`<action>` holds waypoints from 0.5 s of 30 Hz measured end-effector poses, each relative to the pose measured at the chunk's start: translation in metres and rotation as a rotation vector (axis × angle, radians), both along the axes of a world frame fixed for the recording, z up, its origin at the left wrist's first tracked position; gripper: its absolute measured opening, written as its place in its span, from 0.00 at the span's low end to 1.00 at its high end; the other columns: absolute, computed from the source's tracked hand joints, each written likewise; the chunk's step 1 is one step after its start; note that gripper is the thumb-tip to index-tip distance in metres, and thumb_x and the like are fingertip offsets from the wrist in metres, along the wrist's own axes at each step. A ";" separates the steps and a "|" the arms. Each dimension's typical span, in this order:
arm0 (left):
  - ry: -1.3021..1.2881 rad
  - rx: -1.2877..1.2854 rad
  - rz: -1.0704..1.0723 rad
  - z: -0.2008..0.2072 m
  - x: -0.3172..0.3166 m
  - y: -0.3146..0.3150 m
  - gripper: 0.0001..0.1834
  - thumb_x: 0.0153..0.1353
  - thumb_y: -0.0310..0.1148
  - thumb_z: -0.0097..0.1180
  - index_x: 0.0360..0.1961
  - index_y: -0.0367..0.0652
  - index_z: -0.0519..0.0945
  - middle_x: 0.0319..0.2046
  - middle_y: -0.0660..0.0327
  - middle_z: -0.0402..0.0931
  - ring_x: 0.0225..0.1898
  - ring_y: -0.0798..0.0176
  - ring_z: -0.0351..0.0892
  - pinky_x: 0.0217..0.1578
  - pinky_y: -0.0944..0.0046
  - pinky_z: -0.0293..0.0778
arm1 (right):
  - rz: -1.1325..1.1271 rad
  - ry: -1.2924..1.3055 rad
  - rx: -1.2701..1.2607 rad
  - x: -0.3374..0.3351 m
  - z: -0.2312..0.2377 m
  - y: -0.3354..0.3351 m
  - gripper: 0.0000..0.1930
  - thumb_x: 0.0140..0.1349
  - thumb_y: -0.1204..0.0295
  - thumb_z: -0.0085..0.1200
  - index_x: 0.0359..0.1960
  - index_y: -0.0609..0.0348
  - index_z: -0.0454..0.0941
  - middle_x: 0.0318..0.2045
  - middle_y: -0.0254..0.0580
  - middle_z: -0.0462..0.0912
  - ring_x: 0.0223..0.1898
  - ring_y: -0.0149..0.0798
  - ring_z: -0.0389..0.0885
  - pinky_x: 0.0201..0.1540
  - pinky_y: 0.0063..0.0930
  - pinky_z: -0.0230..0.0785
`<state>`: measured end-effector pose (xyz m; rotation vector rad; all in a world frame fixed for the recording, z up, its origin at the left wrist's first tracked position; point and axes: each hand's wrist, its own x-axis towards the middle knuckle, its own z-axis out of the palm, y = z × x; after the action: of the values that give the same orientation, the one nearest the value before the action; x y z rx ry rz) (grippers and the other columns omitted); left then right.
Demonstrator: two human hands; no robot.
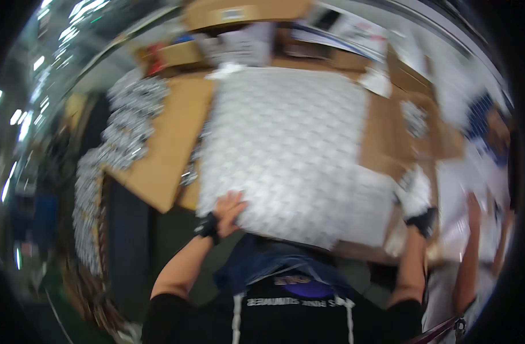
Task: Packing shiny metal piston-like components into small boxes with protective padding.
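Workspace edged with brown cardboard [185, 126]: one white dimpled sheet [285, 143] lies flat at centre, seemingly fully spread, not yet folded, left hand [229, 212] splayed, gripping nothing, at its near-left corner, right hand [415, 192] blurred rightward, grip impossible to tell.

1. Large sheet [285, 143], reaching the table's [362, 252] front edge: silvery white, patterned in repeating rows of pale cells.
2. Cardboard [173, 132], toward the left edge: plain tan.
3. Shiny pieces [130, 123], past the cardboard's left edge: silver-grey.
4. Small item [157, 59], near the back left corner: red.
5. Wristbands [207, 226]: black.
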<state>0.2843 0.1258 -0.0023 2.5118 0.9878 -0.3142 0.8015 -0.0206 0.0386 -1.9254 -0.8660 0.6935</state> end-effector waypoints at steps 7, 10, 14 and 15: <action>-0.220 0.127 0.050 0.017 -0.020 -0.015 0.45 0.40 0.36 0.67 0.62 0.50 0.59 0.64 0.50 0.51 0.65 0.44 0.49 0.59 0.39 0.51 | -0.042 -0.834 -0.326 0.035 -0.026 -0.022 0.47 0.37 0.72 0.64 0.63 0.57 0.52 0.49 0.54 0.68 0.47 0.50 0.70 0.50 0.38 0.65; -0.425 0.180 0.176 0.032 -0.061 -0.015 0.38 0.42 0.35 0.65 0.57 0.45 0.66 0.54 0.50 0.66 0.57 0.44 0.63 0.54 0.48 0.62 | -0.103 -1.025 -0.360 -0.011 0.031 0.003 0.50 0.35 0.66 0.65 0.64 0.51 0.52 0.57 0.62 0.60 0.54 0.59 0.64 0.55 0.42 0.60; -0.752 0.115 0.413 0.106 -0.105 -0.006 0.15 0.48 0.27 0.59 0.40 0.39 0.76 0.34 0.54 0.75 0.38 0.52 0.74 0.40 0.59 0.69 | 0.023 -0.677 0.090 -0.083 0.087 0.042 0.29 0.54 0.71 0.54 0.60 0.58 0.62 0.55 0.53 0.67 0.54 0.48 0.67 0.56 0.36 0.59; -0.845 0.157 0.425 0.131 -0.118 -0.001 0.09 0.50 0.24 0.56 0.35 0.39 0.77 0.33 0.55 0.75 0.38 0.54 0.74 0.39 0.61 0.69 | 0.053 -0.688 0.142 -0.117 0.103 0.057 0.22 0.59 0.75 0.49 0.57 0.61 0.66 0.52 0.48 0.71 0.50 0.40 0.71 0.52 0.31 0.62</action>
<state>0.1664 0.1248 0.1283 2.1145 1.1307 0.9008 0.6846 0.0368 0.1420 -2.0326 -1.3418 -0.0307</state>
